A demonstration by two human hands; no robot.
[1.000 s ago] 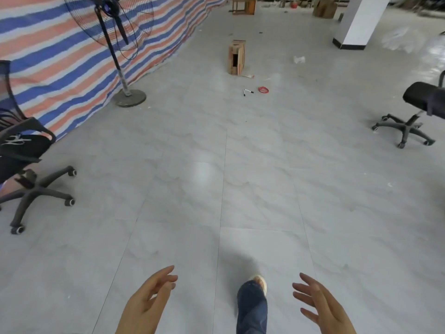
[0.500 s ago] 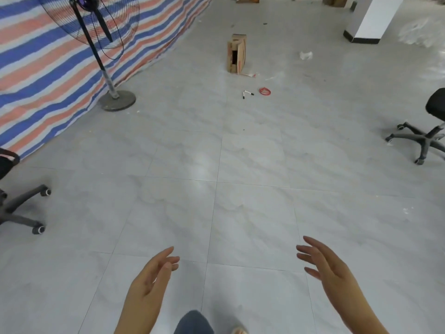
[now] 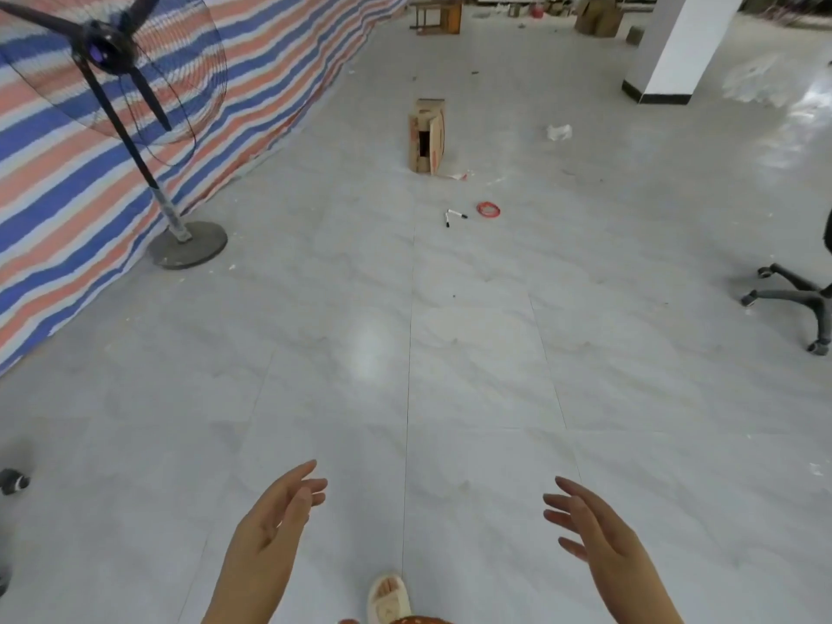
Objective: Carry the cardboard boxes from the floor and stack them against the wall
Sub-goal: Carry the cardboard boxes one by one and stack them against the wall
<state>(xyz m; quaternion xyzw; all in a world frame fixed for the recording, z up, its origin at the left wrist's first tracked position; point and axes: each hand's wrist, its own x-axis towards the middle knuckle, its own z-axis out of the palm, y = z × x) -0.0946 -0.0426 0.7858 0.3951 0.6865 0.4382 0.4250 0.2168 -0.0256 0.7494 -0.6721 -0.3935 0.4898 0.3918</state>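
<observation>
A small brown cardboard box (image 3: pixel 426 135) stands on end on the grey tiled floor, far ahead at centre, with one flap ajar. Another cardboard box (image 3: pixel 596 16) sits at the far back near the white pillar. My left hand (image 3: pixel 274 522) and my right hand (image 3: pixel 594 531) are held out low in front of me, palms facing each other, fingers straight and relaxed, holding nothing. Both hands are several tiles short of the near box.
A pedestal fan (image 3: pixel 135 128) stands at left against a striped tarpaulin wall (image 3: pixel 279 60). Two markers (image 3: pixel 454 216) and a red ring (image 3: pixel 488 209) lie before the box. An office chair base (image 3: pixel 797 299) is at right. A pillar (image 3: pixel 675 42) stands back right. My sandalled foot (image 3: pixel 388 599) shows below.
I have walked forward: the box and fan are nearer, and the left office chair has slid out of view. Both hands stay out in front, empty.
</observation>
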